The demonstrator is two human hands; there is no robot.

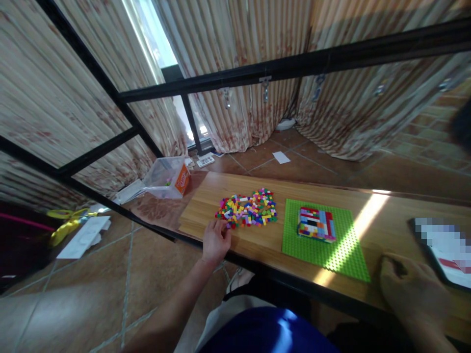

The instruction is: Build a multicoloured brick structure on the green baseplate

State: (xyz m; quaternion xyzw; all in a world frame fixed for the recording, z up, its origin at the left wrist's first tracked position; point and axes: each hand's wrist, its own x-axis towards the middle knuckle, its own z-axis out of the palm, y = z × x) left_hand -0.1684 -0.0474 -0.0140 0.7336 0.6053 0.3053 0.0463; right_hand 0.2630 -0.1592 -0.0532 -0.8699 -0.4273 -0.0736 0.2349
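At the near left edge of a loose pile of small colourful toy bricks [250, 210], my left hand [216, 241] has its fingers bent and drawn together. Its fingertips touch the bricks there, and whether one is pinched between them is too small to make out. A green baseplate [294, 245] lies to the right of the pile. On it stands a low rectangular build of multicoloured bricks [316, 224] with a dark gap near its middle. My right hand [414, 289], slightly blurred, rests curled on the tabletop to the right of the baseplate. Anything inside its fingers is hidden.
The wooden table [257, 242] has a dark front edge. A tablet-like device [445, 255] lies at the right. Beyond the table's left end, a clear plastic box [165, 179] with an orange label sits on the floor. A black metal frame [221, 83] and curtains stand behind.
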